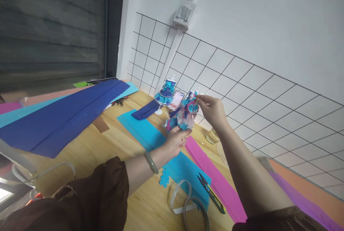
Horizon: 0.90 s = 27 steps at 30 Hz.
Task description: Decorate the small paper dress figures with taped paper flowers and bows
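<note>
A small paper dress (187, 113) in pale pink, blue and magenta, with ruffles and a rosette, is held up over the table in front of me. My left hand (177, 139), a bangle on its wrist, grips the dress from below by its skirt. Pinched at the top beside the bodice, my right hand (212, 110) has its thumb and fingertips together; whatever lies between them is too small to make out. Behind and to the left, a blue ruffled paper dress (167, 93) stands on a white mini stand.
Turquoise paper (185, 166) and a pink strip (215, 177) lie across the wooden table. Thread snips (213, 193), tape rolls (195, 212) and a blue flower cut-out (164, 178) are nearby. Dark blue paper (67, 116) covers the left. A glass jar (212, 137) stands by the wire grid (235, 77).
</note>
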Tool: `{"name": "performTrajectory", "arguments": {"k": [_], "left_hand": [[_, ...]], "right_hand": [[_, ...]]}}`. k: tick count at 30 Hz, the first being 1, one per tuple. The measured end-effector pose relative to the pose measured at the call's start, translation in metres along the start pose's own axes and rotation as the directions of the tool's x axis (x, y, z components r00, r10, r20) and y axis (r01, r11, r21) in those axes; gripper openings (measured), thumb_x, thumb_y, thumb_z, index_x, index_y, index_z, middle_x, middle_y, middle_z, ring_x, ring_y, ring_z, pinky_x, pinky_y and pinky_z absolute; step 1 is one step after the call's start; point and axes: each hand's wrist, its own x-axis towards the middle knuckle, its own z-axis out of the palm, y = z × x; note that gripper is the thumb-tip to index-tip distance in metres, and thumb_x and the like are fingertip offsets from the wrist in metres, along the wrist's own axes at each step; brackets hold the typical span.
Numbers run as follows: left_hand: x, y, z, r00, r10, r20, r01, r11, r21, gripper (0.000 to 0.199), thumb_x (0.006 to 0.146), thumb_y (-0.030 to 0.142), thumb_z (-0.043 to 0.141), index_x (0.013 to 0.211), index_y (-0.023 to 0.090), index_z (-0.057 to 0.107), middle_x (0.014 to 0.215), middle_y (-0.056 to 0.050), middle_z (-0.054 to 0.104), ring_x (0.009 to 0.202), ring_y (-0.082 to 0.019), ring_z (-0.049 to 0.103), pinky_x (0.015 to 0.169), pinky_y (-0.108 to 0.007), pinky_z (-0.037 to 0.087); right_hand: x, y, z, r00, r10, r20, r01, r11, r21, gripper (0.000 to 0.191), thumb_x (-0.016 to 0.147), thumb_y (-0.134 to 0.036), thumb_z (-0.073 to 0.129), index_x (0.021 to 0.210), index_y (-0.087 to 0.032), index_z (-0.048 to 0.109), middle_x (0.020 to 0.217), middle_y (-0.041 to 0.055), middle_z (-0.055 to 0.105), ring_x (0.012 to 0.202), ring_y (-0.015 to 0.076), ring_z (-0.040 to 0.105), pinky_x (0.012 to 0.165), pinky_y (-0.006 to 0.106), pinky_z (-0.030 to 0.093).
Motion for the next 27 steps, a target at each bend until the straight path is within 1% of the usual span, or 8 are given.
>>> {"name": "performTrajectory", "arguments": {"k": [5, 11, 14, 16, 18, 21, 23, 27], "left_hand": [[0.001, -0.002, 0.0, 1.0, -0.017, 0.009, 0.017, 1.0, 0.011, 0.034, 0.056, 0.024, 0.079, 0.07, 0.02, 0.049, 0.039, 0.013, 0.031, 0.031, -0.002, 0.02, 0.037, -0.022, 0.008], [0.001, -0.001, 0.001, 0.999, -0.026, 0.025, 0.027, 1.0, -0.01, 0.03, 0.056, 0.022, 0.079, 0.069, 0.018, 0.053, 0.037, 0.012, 0.032, 0.03, -0.002, 0.021, 0.037, -0.022, 0.008], [-0.001, 0.001, 0.001, 0.999, -0.034, 0.022, 0.035, 0.998, -0.043, 0.031, 0.056, 0.023, 0.081, 0.068, 0.018, 0.053, 0.038, 0.012, 0.032, 0.03, -0.002, 0.021, 0.037, -0.022, 0.008], [-0.002, 0.003, 0.0, 0.999, -0.047, 0.018, 0.048, 0.996, -0.077, 0.035, 0.06, 0.031, 0.079, 0.06, 0.018, 0.046, 0.036, 0.011, 0.031, 0.029, -0.002, 0.022, 0.037, -0.021, 0.009], [-0.003, 0.004, 0.0, 0.998, -0.069, 0.012, 0.07, 0.991, -0.117, 0.042, 0.069, 0.046, 0.071, 0.055, 0.019, 0.041, 0.035, 0.01, 0.031, 0.029, -0.003, 0.023, 0.036, -0.021, 0.01], [-0.003, 0.007, -0.002, 0.996, -0.093, -0.013, 0.089, 0.98, -0.179, 0.046, 0.077, 0.061, 0.054, 0.06, 0.019, 0.044, 0.036, 0.009, 0.033, 0.028, -0.004, 0.022, 0.035, -0.02, 0.012], [-0.002, 0.008, -0.004, 0.994, -0.107, -0.025, 0.1, 0.975, -0.198, 0.046, 0.078, 0.059, 0.053, 0.059, 0.019, 0.043, 0.035, 0.009, 0.032, 0.028, -0.004, 0.021, 0.034, -0.02, 0.012], [0.001, 0.01, -0.004, 0.991, -0.135, -0.025, 0.128, 0.974, -0.187, 0.051, 0.077, 0.045, 0.063, 0.048, 0.019, 0.03, 0.032, 0.008, 0.027, 0.028, -0.003, 0.023, 0.034, -0.019, 0.014]], "right_hand": [[0.002, -0.002, -0.003, 1.0, 0.007, -0.011, -0.007, 0.999, -0.052, 0.022, 0.077, -0.03, 0.055, 0.088, -0.021, 0.072, 0.089, 0.0044, 0.073, 0.086, 0.0204, 0.065, 0.079, 0.034, 0.046], [0.002, -0.007, -0.005, 0.999, 0.029, -0.03, -0.033, 0.988, -0.149, 0.023, 0.077, -0.032, 0.053, 0.086, -0.022, 0.072, 0.077, 0.0038, 0.072, 0.079, 0.0208, 0.065, 0.072, 0.033, 0.046], [0.001, -0.007, -0.005, 0.999, 0.04, -0.035, -0.045, 0.983, -0.175, 0.024, 0.077, -0.034, 0.052, 0.087, -0.023, 0.072, 0.078, 0.0038, 0.072, 0.079, 0.0211, 0.065, 0.07, 0.033, 0.046], [0.001, -0.005, -0.005, 0.999, 0.033, -0.036, -0.039, 0.983, -0.181, 0.024, 0.078, -0.034, 0.052, 0.087, -0.023, 0.072, 0.077, 0.0034, 0.072, 0.079, 0.0207, 0.065, 0.07, 0.032, 0.046], [0.002, -0.002, -0.006, 0.999, 0.029, -0.036, -0.035, 0.983, -0.18, 0.023, 0.078, -0.033, 0.052, 0.086, -0.024, 0.072, 0.076, 0.003, 0.072, 0.08, 0.0205, 0.065, 0.069, 0.032, 0.045], [0.002, 0.001, -0.006, 0.998, 0.044, -0.046, -0.051, 0.984, -0.171, 0.022, 0.077, -0.032, 0.052, 0.085, -0.024, 0.072, 0.077, 0.0027, 0.072, 0.08, 0.0205, 0.065, 0.07, 0.032, 0.045], [0.001, 0.003, -0.006, 0.997, 0.051, -0.054, -0.059, 0.984, -0.169, 0.022, 0.077, -0.032, 0.053, 0.084, -0.023, 0.072, 0.078, 0.0027, 0.072, 0.079, 0.0203, 0.065, 0.07, 0.033, 0.045], [0.0, 0.003, -0.005, 0.997, 0.05, -0.051, -0.058, 0.985, -0.16, 0.023, 0.077, -0.032, 0.053, 0.086, -0.023, 0.071, 0.076, 0.0023, 0.071, 0.08, 0.02, 0.065, 0.071, 0.032, 0.045]]}}
